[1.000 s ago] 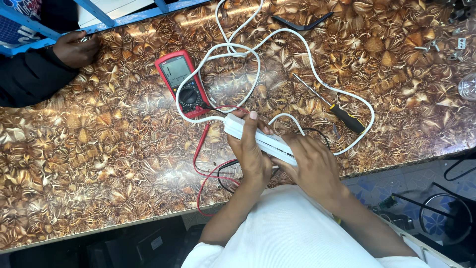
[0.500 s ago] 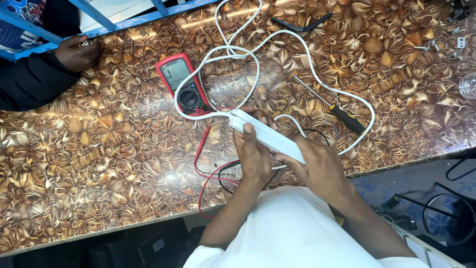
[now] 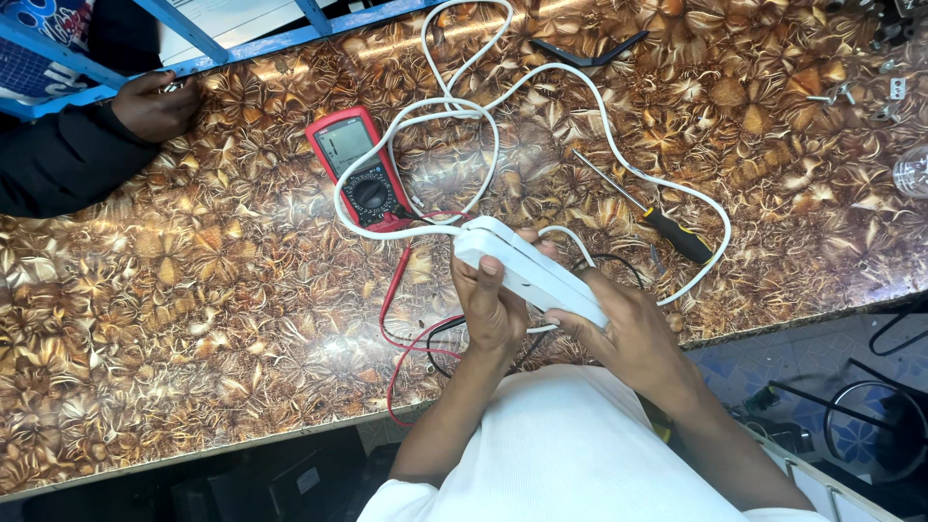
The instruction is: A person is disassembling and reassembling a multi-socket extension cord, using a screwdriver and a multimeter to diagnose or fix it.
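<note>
We see a shiny brown surface point(image 3: 193, 290) with flower shapes. Our left hand point(image 3: 491, 309) and right hand point(image 3: 633, 333) both wrap their fingers around a white power strip point(image 3: 527, 271), held just above the near edge. Its white cord point(image 3: 599, 126) loops past a red meter point(image 3: 356, 169) and a screwdriver point(image 3: 648, 211).

A single head-worn camera looks steeply down, close above the patterned tabletop point(image 3: 193, 319), the wearer's torso at 6 o'clock.

Red multimeter point(image 3: 356, 166) with red and black leads point(image 3: 398, 319), black-handled screwdriver point(image 3: 643, 208), co-worker's hand point(image 3: 155, 104)
</note>
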